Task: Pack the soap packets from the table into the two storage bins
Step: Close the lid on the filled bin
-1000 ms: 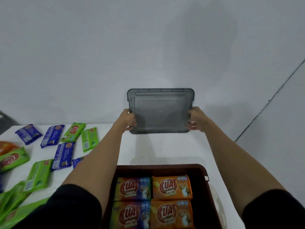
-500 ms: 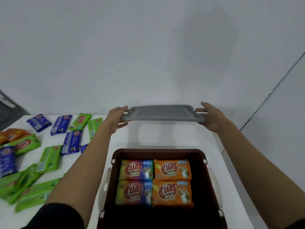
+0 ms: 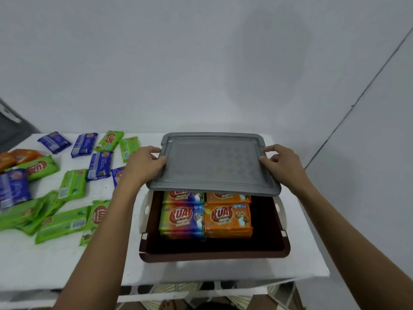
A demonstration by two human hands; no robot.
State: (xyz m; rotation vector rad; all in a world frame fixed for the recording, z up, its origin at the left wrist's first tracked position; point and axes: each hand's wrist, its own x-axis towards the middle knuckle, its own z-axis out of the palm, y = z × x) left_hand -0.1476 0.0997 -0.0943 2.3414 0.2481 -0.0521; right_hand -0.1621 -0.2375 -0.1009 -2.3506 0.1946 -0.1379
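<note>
A grey plastic lid (image 3: 212,164) hangs tilted over the far half of a brown storage bin (image 3: 214,251). My left hand (image 3: 144,163) grips the lid's left edge and my right hand (image 3: 280,162) grips its right edge. Inside the bin lie stacked soap packets, a rainbow-coloured one (image 3: 182,218) at the left and an orange one (image 3: 226,217) at the right; the far row is partly hidden under the lid. Loose green packets (image 3: 60,224) and blue packets (image 3: 99,165) lie scattered on the white table (image 3: 107,260) to the left.
More orange packets (image 3: 15,156) sit at the far left edge. The table ends just right of the bin and close to me. A grey wall rises behind the table. A dark object (image 3: 11,128) stands at the far left.
Both hands have brought the lid down and toward me, from upright near the wall to nearly flat over the bin's far half.
</note>
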